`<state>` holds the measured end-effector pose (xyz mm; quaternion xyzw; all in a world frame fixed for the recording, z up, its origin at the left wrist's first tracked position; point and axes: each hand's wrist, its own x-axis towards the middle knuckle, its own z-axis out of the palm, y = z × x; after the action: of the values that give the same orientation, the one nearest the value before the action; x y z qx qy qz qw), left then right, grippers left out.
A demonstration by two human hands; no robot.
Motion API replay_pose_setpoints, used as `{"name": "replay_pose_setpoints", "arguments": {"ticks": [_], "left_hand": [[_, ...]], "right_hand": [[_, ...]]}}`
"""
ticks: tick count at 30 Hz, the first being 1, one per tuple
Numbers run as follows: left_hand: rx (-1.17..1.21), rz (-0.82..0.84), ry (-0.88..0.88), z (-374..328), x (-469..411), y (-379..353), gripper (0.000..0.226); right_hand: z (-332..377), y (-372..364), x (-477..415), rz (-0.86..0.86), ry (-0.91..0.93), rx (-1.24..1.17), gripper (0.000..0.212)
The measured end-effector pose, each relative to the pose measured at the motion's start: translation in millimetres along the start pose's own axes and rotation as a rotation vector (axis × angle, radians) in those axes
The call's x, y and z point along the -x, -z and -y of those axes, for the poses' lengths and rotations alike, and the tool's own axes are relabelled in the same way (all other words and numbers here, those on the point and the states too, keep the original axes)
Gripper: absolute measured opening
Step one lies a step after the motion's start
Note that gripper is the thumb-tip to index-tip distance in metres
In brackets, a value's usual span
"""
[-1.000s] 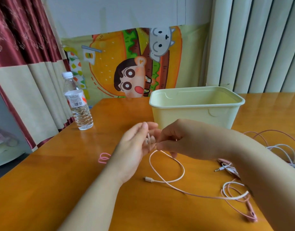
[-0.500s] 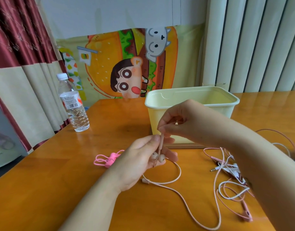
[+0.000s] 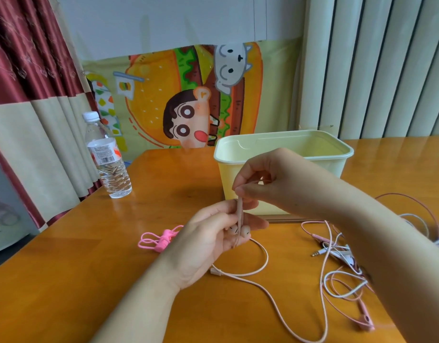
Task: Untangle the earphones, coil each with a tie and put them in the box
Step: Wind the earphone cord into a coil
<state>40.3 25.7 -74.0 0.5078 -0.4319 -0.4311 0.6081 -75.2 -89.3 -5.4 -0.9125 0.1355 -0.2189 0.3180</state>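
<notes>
The orange wooden table [image 3: 64, 280] carries a water bottle [image 3: 109, 167], a pale box [image 3: 225, 179], pink ties [image 3: 159, 241] and tangled earphones [image 3: 342, 254].

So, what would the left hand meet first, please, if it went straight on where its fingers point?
Probably the front wall of the pale yellow plastic box; depth is unclear.

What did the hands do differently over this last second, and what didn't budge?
The right hand rose above the left hand, pinching the pink earphone cable and drawing it up straight from the earbuds, which the left hand holds. For the last half second little changed. The box, bottle and pink ties stayed put.
</notes>
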Motion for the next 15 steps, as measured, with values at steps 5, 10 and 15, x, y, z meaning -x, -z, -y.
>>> {"name": "replay_pose_setpoints", "arguments": {"ticks": [5,10,15], "left_hand": [[0.024,0.025,-0.003,-2.6,2.3,-5.1,0.036],[0.132,0.022,-0.006,-9.2,4.0,-6.2,0.037],[0.33,0.056,-0.002,-12.5,6.2,-7.3,0.031]], "right_hand": [[-4.8,-2.3,-3.2,-0.038,0.021,0.021,0.007],[-14.0,-4.5,-6.7,-0.035,0.021,-0.227,0.01],[-23.9,-16.5,-7.1,-0.067,-0.016,-0.509,0.029]]}}
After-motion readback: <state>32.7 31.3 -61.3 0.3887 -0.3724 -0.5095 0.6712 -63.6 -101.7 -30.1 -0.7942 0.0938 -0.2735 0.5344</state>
